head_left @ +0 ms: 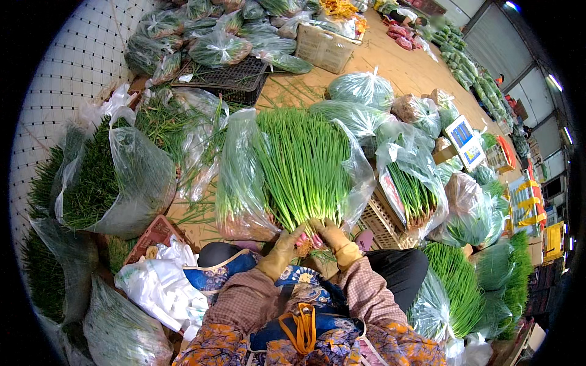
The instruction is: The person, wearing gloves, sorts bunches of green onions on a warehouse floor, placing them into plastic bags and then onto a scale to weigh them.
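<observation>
Hands, two, tan-gloved: left hand (pixel 282 251) and right hand (pixel 337 243), both grasping the bunch of spring onions (pixel 305 165) at its root ends, one from each side, apparently to keep the bases together; leaves fan toward 12 o'clock. Count: one bunch.
Clear plastic bag (pixel 235 183), 10 o'clock, against the bunch, stalks inside; whether it also wraps the bunch cannot be told. Count: one.
White bags (pixel 155 287), 8 o'clock, probably heaped there for easy reach; uncountable.
Red crate (pixel 149 238), 9 o'clock: one.
Bagged onions (pixel 415 201), 2 o'clock, roots nearest the wearer: one lot.
Scale display (pixel 467 143), beyond, tilted: one.
Pale crate (pixel 323 52), 12 o'clock, well apart: one.
</observation>
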A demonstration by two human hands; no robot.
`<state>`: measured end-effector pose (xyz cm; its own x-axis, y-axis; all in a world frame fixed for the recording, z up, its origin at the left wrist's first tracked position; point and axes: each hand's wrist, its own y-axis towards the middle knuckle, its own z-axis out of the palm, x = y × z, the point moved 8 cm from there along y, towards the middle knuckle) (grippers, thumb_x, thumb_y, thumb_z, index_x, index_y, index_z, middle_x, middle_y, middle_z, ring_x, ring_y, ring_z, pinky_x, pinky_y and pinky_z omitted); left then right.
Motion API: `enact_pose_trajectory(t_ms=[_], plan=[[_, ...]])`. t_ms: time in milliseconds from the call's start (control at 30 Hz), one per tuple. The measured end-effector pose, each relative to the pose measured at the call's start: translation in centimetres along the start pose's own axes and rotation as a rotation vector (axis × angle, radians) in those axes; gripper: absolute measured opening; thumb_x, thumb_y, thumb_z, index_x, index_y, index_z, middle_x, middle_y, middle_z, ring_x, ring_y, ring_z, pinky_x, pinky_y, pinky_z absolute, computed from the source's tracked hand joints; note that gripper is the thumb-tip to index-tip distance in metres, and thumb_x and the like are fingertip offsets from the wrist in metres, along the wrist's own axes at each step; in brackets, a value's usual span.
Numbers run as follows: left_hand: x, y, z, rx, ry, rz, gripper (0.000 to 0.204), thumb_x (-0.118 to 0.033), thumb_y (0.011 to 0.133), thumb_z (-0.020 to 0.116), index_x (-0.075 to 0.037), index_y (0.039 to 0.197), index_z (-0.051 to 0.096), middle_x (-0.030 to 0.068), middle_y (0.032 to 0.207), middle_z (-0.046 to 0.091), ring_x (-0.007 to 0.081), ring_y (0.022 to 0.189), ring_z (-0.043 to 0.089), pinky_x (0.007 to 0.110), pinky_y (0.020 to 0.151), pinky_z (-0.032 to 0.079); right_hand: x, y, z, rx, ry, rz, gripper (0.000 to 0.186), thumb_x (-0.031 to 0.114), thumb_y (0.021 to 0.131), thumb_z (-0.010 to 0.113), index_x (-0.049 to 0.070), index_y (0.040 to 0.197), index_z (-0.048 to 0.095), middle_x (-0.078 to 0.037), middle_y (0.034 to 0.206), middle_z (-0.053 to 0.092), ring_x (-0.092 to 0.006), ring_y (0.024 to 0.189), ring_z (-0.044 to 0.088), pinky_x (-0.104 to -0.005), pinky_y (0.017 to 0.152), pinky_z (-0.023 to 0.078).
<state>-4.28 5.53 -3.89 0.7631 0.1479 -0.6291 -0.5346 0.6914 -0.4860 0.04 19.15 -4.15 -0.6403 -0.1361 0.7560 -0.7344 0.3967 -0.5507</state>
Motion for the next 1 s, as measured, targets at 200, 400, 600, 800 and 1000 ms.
enact_pose_trajectory(t_ms=[200, 400, 600, 800, 1000], plan=[[2.8, -0.2, 0.6, 0.164, -0.434, -0.113, 0.039, -0.043, 0.072, 0.067, -0.007, 0.074, 0.052, -0.0003, 0.066, 0.047, 0.0109, 0.061, 0.043, 0.025, 0.071, 0.042, 4.0, -4.2, 0.6, 0.133, 0.200, -0.117, 0.065, 0.047, 0.082, 0.051, -0.008, 0.118, 0.041, -0.020, 0.107, 0.054, -0.0277, 0.097, 0.052, -0.0330, 0.085, 0.040], [6.7, 1.7, 0.6, 0.025, -0.419, -0.093, 0.027, -0.031, 0.073, 0.067, -0.008, 0.079, 0.055, 0.0039, 0.074, 0.055, 0.0142, 0.066, 0.049, 0.028, 0.065, 0.042, 1.0, -1.6, -1.3, 0.076, -0.377, -0.128, 0.069, 0.057, 0.082, 0.043, -0.005, 0.113, 0.044, -0.023, 0.099, 0.055, -0.0315, 0.097, 0.052, -0.0346, 0.082, 0.039], [5.1, 2.7, 0.1, -0.040, -0.299, 0.008, 0.024, -0.028, 0.070, 0.071, -0.011, 0.065, 0.054, 0.0004, 0.063, 0.052, 0.0096, 0.053, 0.044, 0.024, 0.052, 0.038, -1.5, 1.3, -1.9, -0.087, 0.085, -0.208, 0.063, 0.047, 0.084, 0.047, -0.003, 0.121, 0.037, -0.024, 0.110, 0.051, -0.0320, 0.107, 0.047, -0.0325, 0.091, 0.036], [3.1, 2.6, -0.4, -0.118, -0.205, 0.059, 0.022, -0.024, 0.071, 0.070, -0.009, 0.066, 0.055, -0.0007, 0.061, 0.051, 0.0076, 0.052, 0.044, 0.020, 0.049, 0.036, 0.4, 1.6, -1.6, -0.387, -0.516, -0.294, 0.048, 0.024, 0.080, 0.057, -0.002, 0.117, 0.042, -0.025, 0.103, 0.054, -0.0344, 0.097, 0.053, -0.0359, 0.085, 0.042], [6.4, 4.7, -3.1, -0.053, -0.116, -0.044, 0.023, -0.025, 0.075, 0.067, -0.004, 0.075, 0.057, -0.0003, 0.064, 0.051, 0.0066, 0.052, 0.042, 0.017, 0.047, 0.032, 8.4, 0.0, -0.1, -0.396, -0.579, -0.517, 0.027, 0.026, 0.075, 0.062, 0.002, 0.085, 0.057, -0.019, 0.081, 0.060, -0.0357, 0.076, 0.058, -0.0425, 0.066, 0.047]])
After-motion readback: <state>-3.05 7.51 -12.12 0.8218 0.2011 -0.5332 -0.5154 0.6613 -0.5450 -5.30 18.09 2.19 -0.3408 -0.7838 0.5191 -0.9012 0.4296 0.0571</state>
